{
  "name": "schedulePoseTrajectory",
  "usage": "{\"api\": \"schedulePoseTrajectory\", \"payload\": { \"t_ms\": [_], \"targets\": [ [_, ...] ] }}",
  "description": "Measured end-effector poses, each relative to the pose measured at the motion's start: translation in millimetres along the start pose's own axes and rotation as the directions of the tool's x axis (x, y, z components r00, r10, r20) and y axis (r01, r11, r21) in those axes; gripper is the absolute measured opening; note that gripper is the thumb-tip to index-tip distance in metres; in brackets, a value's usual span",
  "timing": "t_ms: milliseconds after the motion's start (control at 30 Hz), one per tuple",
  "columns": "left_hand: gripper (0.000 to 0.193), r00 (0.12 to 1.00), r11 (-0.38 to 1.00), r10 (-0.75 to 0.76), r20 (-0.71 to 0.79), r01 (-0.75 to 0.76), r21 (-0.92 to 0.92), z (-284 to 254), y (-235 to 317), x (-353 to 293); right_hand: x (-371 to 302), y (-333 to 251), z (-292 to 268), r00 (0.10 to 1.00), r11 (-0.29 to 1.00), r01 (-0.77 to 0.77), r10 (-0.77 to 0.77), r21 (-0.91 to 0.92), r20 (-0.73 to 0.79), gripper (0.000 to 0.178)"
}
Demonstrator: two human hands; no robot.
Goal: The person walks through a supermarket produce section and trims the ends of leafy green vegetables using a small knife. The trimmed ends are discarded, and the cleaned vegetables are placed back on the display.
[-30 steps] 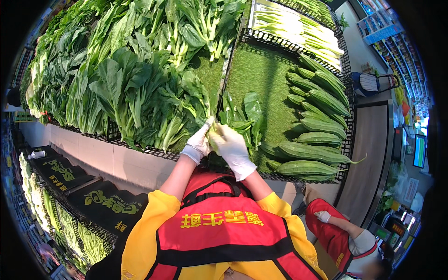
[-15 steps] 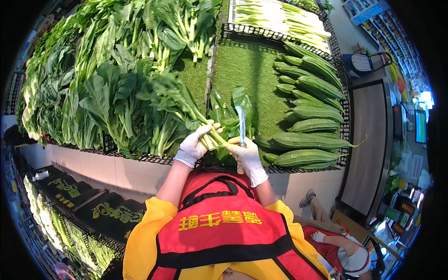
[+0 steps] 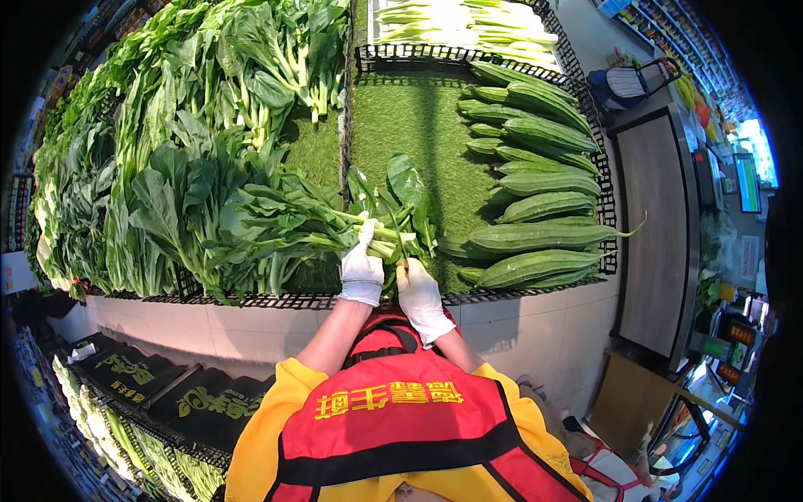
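My left hand (image 3: 363, 269), in a white glove, is closed round the stems of a bunch of Chinese broccoli (image 3: 284, 219). Its leaves lie out to the left and the pale cut ends point right. My gloved right hand (image 3: 421, 299) is closed on a small curved knife (image 3: 399, 237), whose thin blade reaches up beside the stem ends. Whether the blade touches the stems I cannot tell. The handle is mostly hidden in my fingers. Loose green leaves (image 3: 410, 186) lie just beyond both hands on the green turf mat (image 3: 393, 117).
Heaped leafy greens (image 3: 159, 151) fill the left of the stand. Ridged gourds (image 3: 535, 207) lie stacked on the right, below pale stalks (image 3: 468, 23) behind a black lattice divider (image 3: 418, 57). Black-draped bins (image 3: 205, 393) stand at lower left. Another person (image 3: 606, 468) is at lower right.
The bunch has come down lower, its leaves now resting over the other greens. The knife blade, upright and bright before, has tilted left toward the stem ends. The view has shifted right.
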State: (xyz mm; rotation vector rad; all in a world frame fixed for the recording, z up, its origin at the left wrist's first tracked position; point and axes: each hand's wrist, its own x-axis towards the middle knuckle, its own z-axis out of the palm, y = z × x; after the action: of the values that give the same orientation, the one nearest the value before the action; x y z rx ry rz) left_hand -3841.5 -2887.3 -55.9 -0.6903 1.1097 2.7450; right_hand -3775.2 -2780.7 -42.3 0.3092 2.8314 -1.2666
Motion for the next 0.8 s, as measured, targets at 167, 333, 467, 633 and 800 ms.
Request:
{"api": "schedulePoseTrajectory", "payload": {
  "t_ms": [167, 333, 467, 633, 800],
  "targets": [
    [0.027, 0.992, 0.971, -0.094, -0.079, 0.074, -0.226, 5, -3, -5, 1, 6, 3, 0.999, 0.997, 0.036, -0.036, -0.071, 0.001, 0.016],
    [0.025, 0.994, 0.976, -0.043, -0.105, 0.02, -0.215, 4, -6, -10, 3, 19, 22, 0.999, 0.997, -0.021, 0.024, -0.078, 0.036, 0.015],
    [0.028, 0.992, 0.976, -0.097, -0.075, 0.08, -0.202, 8, -7, -18, 21, 31, 36, 0.984, 0.981, -0.122, 0.101, 0.147, 0.145, 0.019],
    [0.027, 0.997, 0.984, -0.036, -0.061, 0.025, -0.177, 9, 25, -14, 17, 30, 1, 0.791, 0.763, -0.561, 0.38, 0.321, 0.479, 0.022],
    [0.021, 0.998, 0.952, -0.037, -0.046, 0.05, 0.303, -11, 66, -13, 18, 0, -37, 0.926, 0.685, -0.375, 0.301, 0.624, 0.225, 0.021]
  ]
}}
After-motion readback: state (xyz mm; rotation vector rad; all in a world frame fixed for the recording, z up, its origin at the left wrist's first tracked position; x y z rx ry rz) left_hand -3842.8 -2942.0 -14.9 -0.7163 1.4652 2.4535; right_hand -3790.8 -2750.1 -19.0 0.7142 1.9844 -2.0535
